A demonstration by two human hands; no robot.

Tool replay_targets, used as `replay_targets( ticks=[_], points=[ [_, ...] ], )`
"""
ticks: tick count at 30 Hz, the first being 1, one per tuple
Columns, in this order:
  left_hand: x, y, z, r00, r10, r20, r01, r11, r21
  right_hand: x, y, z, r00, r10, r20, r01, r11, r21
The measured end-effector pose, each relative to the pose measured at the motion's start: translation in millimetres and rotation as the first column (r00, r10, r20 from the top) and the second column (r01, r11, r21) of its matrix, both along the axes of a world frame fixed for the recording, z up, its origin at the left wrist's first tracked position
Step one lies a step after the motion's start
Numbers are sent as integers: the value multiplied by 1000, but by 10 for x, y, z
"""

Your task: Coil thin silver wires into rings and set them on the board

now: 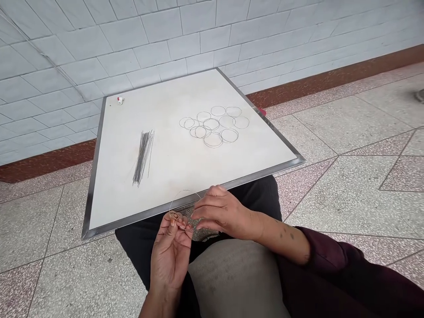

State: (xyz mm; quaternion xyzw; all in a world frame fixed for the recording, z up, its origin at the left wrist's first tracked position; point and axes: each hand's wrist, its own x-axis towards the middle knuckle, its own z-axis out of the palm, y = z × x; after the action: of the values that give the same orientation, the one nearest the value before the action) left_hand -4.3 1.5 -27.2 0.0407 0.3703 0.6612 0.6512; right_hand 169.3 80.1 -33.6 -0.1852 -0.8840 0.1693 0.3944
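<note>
A thin wire loop (183,191) is held at the table's near edge. My left hand (172,247), palm up, pinches the loop's lower left side between thumb and fingers. My right hand (225,213) is closed around the loop's right side, its fingers bent; the fingertips' exact hold is partly hidden. On the white table lie several thin wire rings (212,125), some overlapping, right of centre. A bundle of straight dark wires (142,158) rests on the table's left part.
The white table (168,163) has a raised metal rim and stands against a tiled wall (165,31). A small white and red object (120,100) sits in its far left corner. My legs are under the near edge, above a speckled floor (357,194).
</note>
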Motion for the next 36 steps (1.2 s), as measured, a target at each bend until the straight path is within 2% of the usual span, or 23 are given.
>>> replay_targets(
  ticks=[5,12,19,25,31,36],
  points=[
    [-1,-20,16,1000,-5,-9,5,1000,-4,-9,-2,-18,1000,-2,-4,2,999,-47],
    [0,-6,27,1000,-1,27,1,1000,-10,16,-9,14,995,97,24,-96,995,-15],
    [-10,-11,-10,1000,-17,-13,17,1000,5,11,-26,24,996,89,7,-89,996,11],
    [-13,-22,-2,999,-37,-7,37,999,17,14,-16,-2,997,-39,-67,28,986,-166],
    [75,-49,65,985,-170,8,170,985,27,-13,6,-5,995,44,-94,-77,922,-380],
    [133,-56,88,980,-199,-18,199,980,28,-24,-5,-17,983,71,-168,-132,910,-393]
  ],
)
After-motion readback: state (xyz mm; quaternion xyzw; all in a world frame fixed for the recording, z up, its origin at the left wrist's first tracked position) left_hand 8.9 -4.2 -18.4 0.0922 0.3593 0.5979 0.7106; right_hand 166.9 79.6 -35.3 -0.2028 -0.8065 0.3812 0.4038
